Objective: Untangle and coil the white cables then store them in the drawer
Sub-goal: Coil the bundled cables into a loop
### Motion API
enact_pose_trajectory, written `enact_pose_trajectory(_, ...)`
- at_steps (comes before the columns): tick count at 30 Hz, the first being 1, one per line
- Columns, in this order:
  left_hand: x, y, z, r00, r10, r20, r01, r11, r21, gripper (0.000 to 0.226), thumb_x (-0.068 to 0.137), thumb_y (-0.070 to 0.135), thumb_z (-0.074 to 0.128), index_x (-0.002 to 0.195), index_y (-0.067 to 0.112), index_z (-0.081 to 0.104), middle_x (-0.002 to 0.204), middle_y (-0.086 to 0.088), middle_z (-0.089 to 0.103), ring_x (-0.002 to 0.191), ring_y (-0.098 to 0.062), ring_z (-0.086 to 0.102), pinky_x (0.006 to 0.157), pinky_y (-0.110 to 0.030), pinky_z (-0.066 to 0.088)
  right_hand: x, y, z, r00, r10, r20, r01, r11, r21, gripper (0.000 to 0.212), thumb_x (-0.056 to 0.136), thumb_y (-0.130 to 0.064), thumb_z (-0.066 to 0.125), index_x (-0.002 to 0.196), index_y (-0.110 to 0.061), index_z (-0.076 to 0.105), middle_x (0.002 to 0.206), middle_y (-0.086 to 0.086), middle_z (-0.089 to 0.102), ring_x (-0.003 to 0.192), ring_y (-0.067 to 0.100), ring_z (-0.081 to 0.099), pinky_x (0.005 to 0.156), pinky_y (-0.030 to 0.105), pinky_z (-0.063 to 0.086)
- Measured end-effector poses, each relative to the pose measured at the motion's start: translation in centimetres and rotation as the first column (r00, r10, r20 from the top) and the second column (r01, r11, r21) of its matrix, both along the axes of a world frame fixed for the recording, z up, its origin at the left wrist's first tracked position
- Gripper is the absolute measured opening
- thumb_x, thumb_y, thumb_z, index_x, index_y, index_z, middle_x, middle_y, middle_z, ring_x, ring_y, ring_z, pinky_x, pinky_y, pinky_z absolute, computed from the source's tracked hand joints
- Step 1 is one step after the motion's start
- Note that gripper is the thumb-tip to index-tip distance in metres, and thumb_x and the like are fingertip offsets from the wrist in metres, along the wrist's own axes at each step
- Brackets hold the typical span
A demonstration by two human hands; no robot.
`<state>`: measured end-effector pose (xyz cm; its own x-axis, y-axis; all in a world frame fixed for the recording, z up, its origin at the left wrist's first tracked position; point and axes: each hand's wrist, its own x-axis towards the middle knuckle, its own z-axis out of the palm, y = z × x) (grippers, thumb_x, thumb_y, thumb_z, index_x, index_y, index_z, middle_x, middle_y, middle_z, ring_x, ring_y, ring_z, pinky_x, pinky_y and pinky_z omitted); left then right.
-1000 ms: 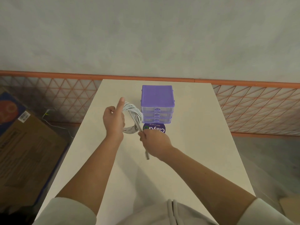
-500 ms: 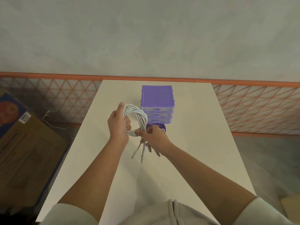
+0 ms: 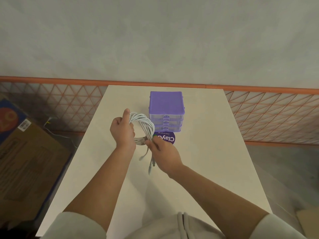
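Observation:
A coil of white cables [image 3: 144, 124] is held upright above the table, just left of a small purple drawer unit [image 3: 166, 112] whose three drawers are closed. My left hand [image 3: 122, 131] grips the coil's left side, thumb raised along the loops. My right hand [image 3: 164, 155] pinches the coil's lower right part, and several loose cable ends with plugs [image 3: 150, 165] hang below it.
The white table [image 3: 207, 152] runs to a wall with an orange rail. A round purple sticker [image 3: 168, 138] lies in front of the drawer unit. Cardboard boxes [image 3: 25, 161] stand on the floor to the left.
The right hand moved from the hanging cable end up to the coil's lower right. Two more loose ends now dangle below the coil. The left hand keeps its grip.

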<state>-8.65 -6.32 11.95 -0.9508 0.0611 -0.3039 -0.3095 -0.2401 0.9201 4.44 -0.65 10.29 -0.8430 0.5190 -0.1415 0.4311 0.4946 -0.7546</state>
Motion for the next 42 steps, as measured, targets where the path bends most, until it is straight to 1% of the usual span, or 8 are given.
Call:
enact_pose_trajectory(6,0.2,-0.7,-0.7,0.996,-0.052,0.077,0.050,0.998,0.025,0.040,0.087,0.038,0.070,0.070,0.019,0.038,0.046,0.005,0.027,0.039,-0.011,0.018,0.042,-0.023,0.015,0.5,1.4,-0.8,0.995,0.088,0.053,-0.093,0.990,0.109,0.037,0.101,-0.048,0.041,0.078,-0.019,0.044,0.069,-0.006,0.052,0.062,0.015,0.048,0.053,0.025,0.035)
enact_pose_trajectory(14,-0.3,-0.4,-0.2,1.000,-0.004,-0.010,0.004,1.000,0.025,0.045,0.088,0.033,0.069,0.068,0.020,0.031,0.058,-0.001,0.024,0.042,-0.013,0.020,0.042,-0.023,0.015,1.0,1.1,-1.2,0.982,0.082,-0.169,-0.057,0.987,0.148,0.045,0.100,-0.043,0.046,0.063,-0.027,0.028,0.057,-0.007,0.041,0.055,0.011,0.041,0.054,0.027,0.035)
enact_pose_trajectory(18,-0.1,-0.3,-0.1,0.996,-0.078,0.041,0.076,0.996,0.053,0.042,0.087,0.037,0.069,0.070,0.020,0.035,0.050,0.003,0.025,0.041,-0.012,0.018,0.041,-0.022,0.014,0.4,2.0,-1.5,0.999,0.045,-0.023,-0.040,0.982,0.185,0.039,0.100,-0.047,0.043,0.071,-0.021,0.041,0.067,-0.005,0.052,0.064,0.018,0.050,0.059,0.034,0.040)
enact_pose_trajectory(23,-0.2,-0.5,-0.1,0.994,-0.085,0.069,0.079,0.992,0.095,0.043,0.086,0.038,0.071,0.070,0.021,0.035,0.048,0.004,0.023,0.042,-0.013,0.017,0.043,-0.024,0.013,-0.2,1.7,-0.7,0.994,-0.076,-0.078,0.074,0.997,-0.031,0.032,0.092,-0.053,0.053,0.088,-0.022,0.059,0.082,-0.010,0.062,0.075,0.010,0.058,0.064,0.026,0.044)
enact_pose_trajectory(28,-0.3,-0.4,0.0,0.998,-0.013,0.067,0.007,0.996,0.089,0.048,0.085,0.035,0.071,0.067,0.022,0.030,0.049,0.004,0.023,0.043,-0.014,0.016,0.043,-0.024,0.014,-0.5,1.3,-0.2,0.993,-0.036,-0.115,0.039,0.999,0.018,0.028,0.098,-0.041,0.051,0.083,-0.017,0.050,0.073,-0.008,0.055,0.066,0.014,0.051,0.055,0.025,0.038)
enact_pose_trajectory(33,-0.5,-0.1,-0.3,0.998,0.000,0.062,-0.004,0.998,0.069,0.044,0.085,0.034,0.071,0.069,0.020,0.033,0.050,0.003,0.026,0.042,-0.013,0.019,0.043,-0.024,0.016,0.0,0.7,-0.8,0.995,-0.019,-0.100,0.024,0.999,0.048,0.028,0.099,-0.041,0.047,0.076,-0.029,0.038,0.066,-0.010,0.053,0.056,0.007,0.051,0.050,0.018,0.031)
enact_pose_trajectory(38,-0.3,-0.4,-0.5,0.982,-0.118,0.151,0.093,0.982,0.162,0.036,0.087,0.039,0.069,0.071,0.021,0.042,0.051,0.004,0.019,0.043,-0.012,0.016,0.044,-0.026,0.013,-0.3,1.8,-1.0,0.998,-0.057,-0.017,0.057,0.998,-0.034,0.028,0.092,-0.050,0.053,0.089,-0.022,0.051,0.079,-0.010,0.058,0.070,0.013,0.058,0.056,0.024,0.039)
enact_pose_trajectory(42,-0.2,-0.6,0.2,0.978,-0.146,0.146,0.118,0.976,0.184,0.037,0.084,0.044,0.070,0.073,0.021,0.044,0.055,0.002,0.016,0.045,-0.012,0.015,0.046,-0.026,0.013,-0.5,1.9,-1.2,0.997,-0.029,-0.067,0.023,0.995,-0.092,0.027,0.092,-0.041,0.061,0.074,-0.023,0.052,0.066,-0.006,0.056,0.052,0.012,0.054,0.051,0.023,0.042)
